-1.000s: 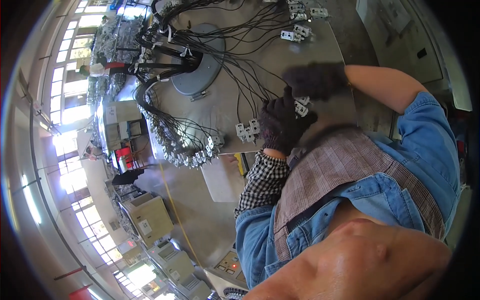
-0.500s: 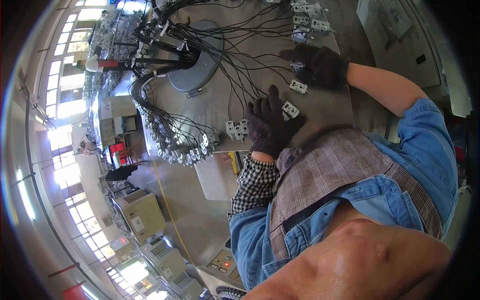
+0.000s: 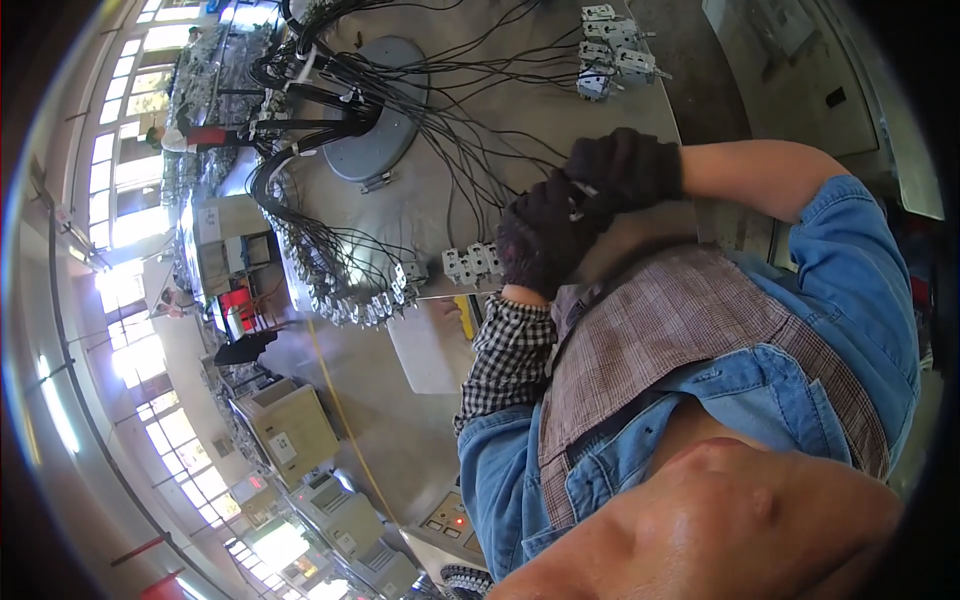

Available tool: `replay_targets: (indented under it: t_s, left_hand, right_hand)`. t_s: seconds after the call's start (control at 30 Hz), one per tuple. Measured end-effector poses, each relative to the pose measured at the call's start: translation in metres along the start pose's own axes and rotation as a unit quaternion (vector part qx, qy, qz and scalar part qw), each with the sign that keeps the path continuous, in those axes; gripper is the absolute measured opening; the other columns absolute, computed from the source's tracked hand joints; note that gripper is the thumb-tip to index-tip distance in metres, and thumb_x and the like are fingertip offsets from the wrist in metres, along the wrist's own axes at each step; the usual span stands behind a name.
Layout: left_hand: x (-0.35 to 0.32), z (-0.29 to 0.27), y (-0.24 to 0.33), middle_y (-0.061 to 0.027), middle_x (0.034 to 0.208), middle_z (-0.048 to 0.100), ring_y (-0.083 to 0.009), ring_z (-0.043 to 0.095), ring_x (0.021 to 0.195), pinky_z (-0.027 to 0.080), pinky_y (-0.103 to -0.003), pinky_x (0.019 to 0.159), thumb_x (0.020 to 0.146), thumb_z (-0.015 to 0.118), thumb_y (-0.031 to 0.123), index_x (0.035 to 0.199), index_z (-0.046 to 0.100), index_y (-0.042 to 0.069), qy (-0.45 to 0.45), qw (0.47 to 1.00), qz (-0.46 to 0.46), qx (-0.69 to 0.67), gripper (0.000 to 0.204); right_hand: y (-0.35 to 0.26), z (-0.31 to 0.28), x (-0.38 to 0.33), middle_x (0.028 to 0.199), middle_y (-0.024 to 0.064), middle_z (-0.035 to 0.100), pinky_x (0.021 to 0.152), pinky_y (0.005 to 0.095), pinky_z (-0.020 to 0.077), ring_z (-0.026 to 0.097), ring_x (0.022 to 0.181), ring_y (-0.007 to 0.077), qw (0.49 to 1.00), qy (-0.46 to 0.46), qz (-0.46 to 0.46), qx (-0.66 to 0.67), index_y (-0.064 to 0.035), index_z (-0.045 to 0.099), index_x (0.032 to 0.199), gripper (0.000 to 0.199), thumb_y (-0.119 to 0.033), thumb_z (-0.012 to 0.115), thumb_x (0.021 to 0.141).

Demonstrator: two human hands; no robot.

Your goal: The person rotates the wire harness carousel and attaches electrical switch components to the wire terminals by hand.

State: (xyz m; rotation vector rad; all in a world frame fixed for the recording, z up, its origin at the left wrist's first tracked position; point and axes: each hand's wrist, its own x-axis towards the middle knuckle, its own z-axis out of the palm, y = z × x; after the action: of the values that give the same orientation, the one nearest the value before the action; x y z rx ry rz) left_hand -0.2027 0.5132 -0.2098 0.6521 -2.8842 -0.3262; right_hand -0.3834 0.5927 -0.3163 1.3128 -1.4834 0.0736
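One small pale connector piece (image 3: 578, 197) with a thin black wire shows in the upper middle of the frame, right where the two dark knitted gloves meet. The left hand (image 3: 541, 240) sits just below and left of it, fingers curled in around it; the right hand (image 3: 625, 168) lies just above and right, fingers bent down onto the same spot. Both seem to pinch the piece between them, though the gloves hide how tightly.

Just left of the left hand, a short row of pale grey connector blocks (image 3: 470, 264) lies on the edge of the grey metal worktable (image 3: 430, 215). Many thin black wires (image 3: 470, 120) fan across the table toward a grey round disc (image 3: 378, 140) at upper left. More pale connector blocks (image 3: 610, 55) lie clustered at the top, well apart from the hands.
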Motion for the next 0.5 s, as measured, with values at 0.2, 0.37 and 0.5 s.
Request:
replay_targets:
  t_s: [0.2, 0.37, 0.5]
  left_hand:
    - [-0.013, -0.021, -0.008, -0.018, 0.094, 0.069, -0.0385, 0.068, 0.083, 0.054, -0.05, 0.07, 0.079, 0.076, 0.057, 0.125, 0.057, 0.007, -0.022, 0.998, -0.04, 0.039, 0.071]
    - [-0.011, -0.019, -0.005, -0.0192, 0.096, 0.069, -0.0409, 0.068, 0.084, 0.054, -0.051, 0.07, 0.078, 0.075, 0.061, 0.13, 0.056, 0.007, -0.01, 0.998, -0.043, 0.041, 0.077]
    - [-0.01, -0.018, -0.005, -0.0185, 0.096, 0.069, -0.0403, 0.067, 0.087, 0.054, -0.051, 0.07, 0.077, 0.076, 0.062, 0.13, 0.055, 0.007, -0.014, 0.998, -0.048, 0.033, 0.078]
  right_hand:
    - [0.12, -0.059, 0.081, 0.149, 0.0158, 0.051, 0.105, 0.0391, 0.0441, 0.048, 0.138, 0.0285, 0.924, -0.098, 0.054, 0.364, -0.0146, 0.045, 0.151, 0.078, -0.05, 0.069, 0.085]
    - [0.14, 0.017, 0.073, 0.137, 0.0157, 0.059, 0.1, 0.0436, 0.0493, 0.054, 0.128, 0.0311, 0.866, -0.284, 0.1, 0.398, -0.0196, 0.059, 0.138, 0.059, -0.044, 0.072, 0.085]
    - [0.112, -0.003, 0.063, 0.129, 0.0178, 0.055, 0.079, 0.0456, 0.0543, 0.064, 0.1, 0.0316, 0.89, -0.157, 0.08, 0.421, -0.0155, 0.058, 0.133, 0.058, -0.053, 0.066, 0.09]
